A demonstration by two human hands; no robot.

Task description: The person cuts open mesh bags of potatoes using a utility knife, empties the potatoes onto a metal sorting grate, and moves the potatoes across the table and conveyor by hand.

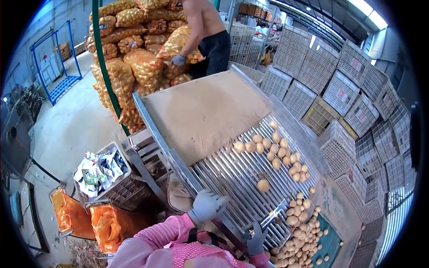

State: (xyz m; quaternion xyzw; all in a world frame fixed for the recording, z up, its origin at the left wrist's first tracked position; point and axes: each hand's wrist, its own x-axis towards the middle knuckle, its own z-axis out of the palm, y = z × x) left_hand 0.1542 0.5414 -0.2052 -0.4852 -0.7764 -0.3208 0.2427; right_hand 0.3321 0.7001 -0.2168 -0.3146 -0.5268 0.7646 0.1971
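Note:
My left hand [208,206], in a grey glove, is at the near side rail of a metal roller conveyor [223,174]. Its fingers are stretched out over the rollers with nothing in them. My right hand [256,240], gloved alike, is at the lower end of the rollers, fingers apart and pointing up. Just beyond it is a shiny metal bar [273,216]; whether they touch is unclear. Potatoes [278,152] lie in a loose band across the rollers, and a single potato [263,185] sits apart from them. A heap of potatoes [295,243] fills the lower end.
A sloping board [201,111] feeds the rollers. Behind it, a person [210,35] grips a net sack of potatoes [181,42] by a tall sack stack [143,67]. Plastic crates [339,129] are piled right. A crate of rubbish [120,190] and orange bags [109,225] stand left.

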